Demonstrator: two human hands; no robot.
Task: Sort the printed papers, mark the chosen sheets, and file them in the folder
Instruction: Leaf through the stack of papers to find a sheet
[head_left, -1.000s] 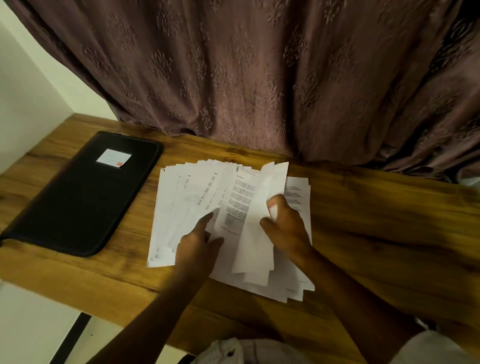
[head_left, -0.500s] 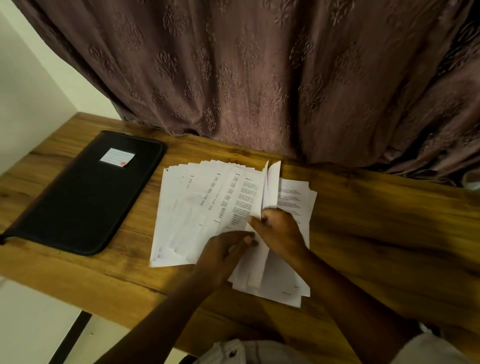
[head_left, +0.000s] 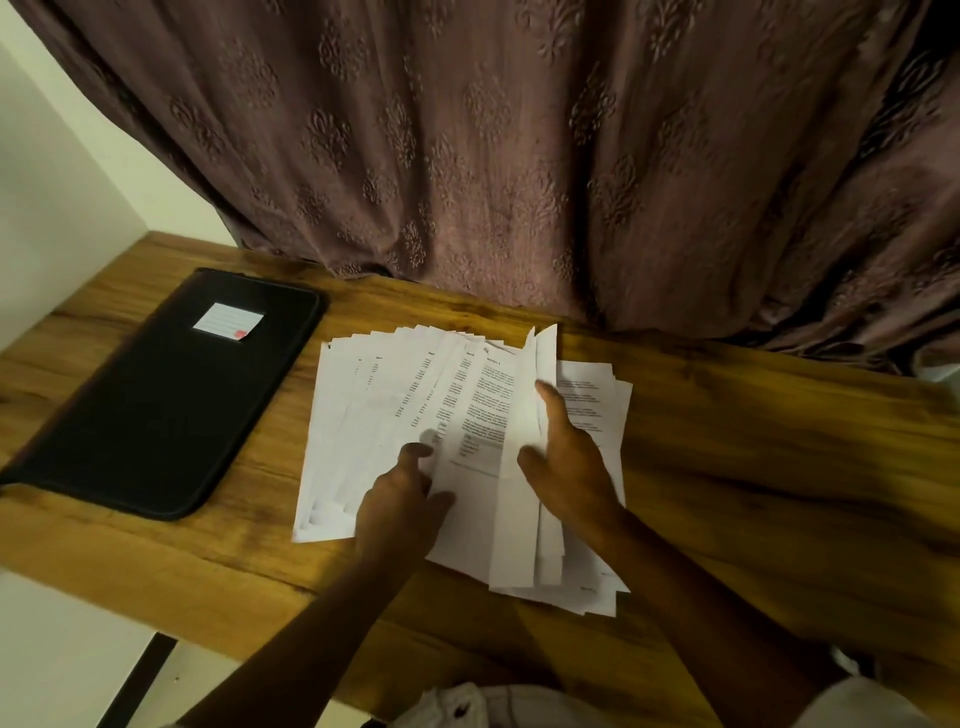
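Observation:
A fan of printed papers (head_left: 395, 395) lies spread on the wooden table (head_left: 753, 467), overlapping a second stack of sheets (head_left: 597, 395) to its right. My left hand (head_left: 400, 501) rests on the fan's lower part, index finger stretched out flat on a sheet. My right hand (head_left: 569, 467) pinches a few raised sheets (head_left: 519, 530) between thumb and fingers, so they stand on edge between the fan and the stack. A shut black zip folder (head_left: 156, 410) with a white label (head_left: 228, 321) lies flat at the left, apart from both hands.
A brown patterned curtain (head_left: 519, 156) hangs along the table's far edge. A white wall (head_left: 47, 208) stands at the left. The table's near edge runs below my forearms, with floor showing beneath it. Bare wood lies right of the papers.
My left hand slid right toward the raised sheets, then back left onto the fan. My right hand kept its hold, and its index finger now reaches farther up the sheets.

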